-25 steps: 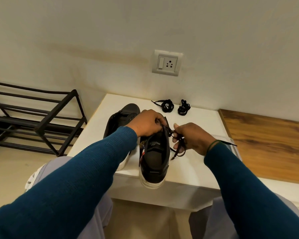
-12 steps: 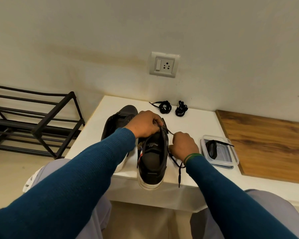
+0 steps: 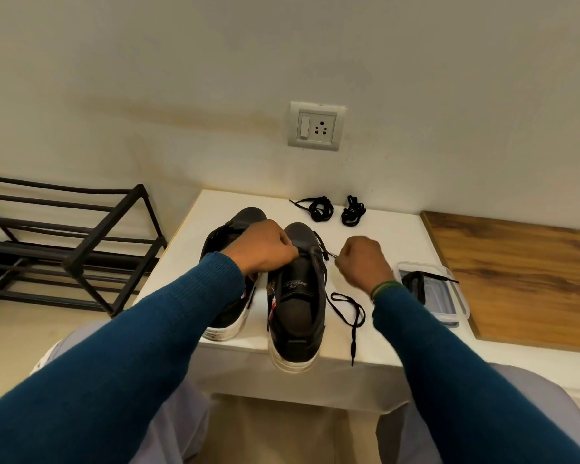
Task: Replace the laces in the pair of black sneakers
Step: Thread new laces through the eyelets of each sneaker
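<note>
A rack [image 3: 64, 246] stands at far left, off the surface [image 3: 382, 236]. On the surface's left half the left shoe [image 3: 248, 217] sits toe to the wall, partly under the sleeve. The left hand [image 3: 265, 251] has its fingers curled on the front of the right shoe [image 3: 297, 313], bracing it by the eyelets. The right hand [image 3: 362, 262] is closed, pinching the lace [image 3: 349, 313]. It has drawn away to the right since half a second ago, and more lace now lies looped on the surface, its tip over the near edge. So the old lace is probably coming free; how many eyelets still hold it I cannot tell. Two coiled laces [image 3: 320, 209] wait by the wall, untouched. A box [image 3: 449, 296] on the right holds another lace.
</note>
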`<state>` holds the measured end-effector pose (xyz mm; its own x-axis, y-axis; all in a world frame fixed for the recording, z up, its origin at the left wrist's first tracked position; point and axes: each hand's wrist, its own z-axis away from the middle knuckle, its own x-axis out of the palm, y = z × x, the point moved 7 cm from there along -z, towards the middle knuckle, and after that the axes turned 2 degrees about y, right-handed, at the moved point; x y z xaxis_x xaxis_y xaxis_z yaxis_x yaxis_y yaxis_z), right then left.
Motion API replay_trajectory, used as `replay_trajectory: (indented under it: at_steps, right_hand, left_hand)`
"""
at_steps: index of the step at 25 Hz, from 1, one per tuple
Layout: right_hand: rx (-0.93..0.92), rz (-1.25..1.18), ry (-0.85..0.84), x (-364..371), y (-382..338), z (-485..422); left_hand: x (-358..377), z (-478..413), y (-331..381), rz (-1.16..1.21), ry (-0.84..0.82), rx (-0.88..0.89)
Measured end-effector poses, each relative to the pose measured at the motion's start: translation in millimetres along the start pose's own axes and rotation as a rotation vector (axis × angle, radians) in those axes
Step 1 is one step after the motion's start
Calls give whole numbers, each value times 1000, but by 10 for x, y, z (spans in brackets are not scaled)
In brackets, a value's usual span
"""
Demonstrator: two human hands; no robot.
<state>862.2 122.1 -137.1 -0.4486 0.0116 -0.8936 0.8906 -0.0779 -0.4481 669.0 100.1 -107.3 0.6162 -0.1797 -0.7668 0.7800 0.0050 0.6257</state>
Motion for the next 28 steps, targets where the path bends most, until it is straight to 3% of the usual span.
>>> replay_trajectory:
  at_steps: [4, 7, 9, 13, 15, 18, 22, 28]
  right_hand:
    - [168, -810, -45, -229, -4, -31]
    - [204, -906, -119, -153, -123, 16]
    - [159, -867, -123, -126, -232, 22]
    - [-153, -479, -94, -78, -522, 58]
    - [-235, -400, -62, -63, -641, 81]
    - [-277, -289, 47, -119, -750, 73]
    - [-205, -39, -79, 38, -765, 118]
    - [-113, -114, -85, 168, -756, 116]
  left_hand:
    - [14, 5, -72, 70, -23, -41]
    - [19, 6, -102, 144, -55, -98]
    - [51, -20, -139, 157, -104, -124]
    - [66, -41, -168, 177, -120, -158]
    - [80, -43, -176, 184, -140, -167]
    - [65, -95, -251, 179, -101, -199]
    - [80, -120, -309, 207, -112, -236]
    - [55, -80, -275, 189, -122, -227]
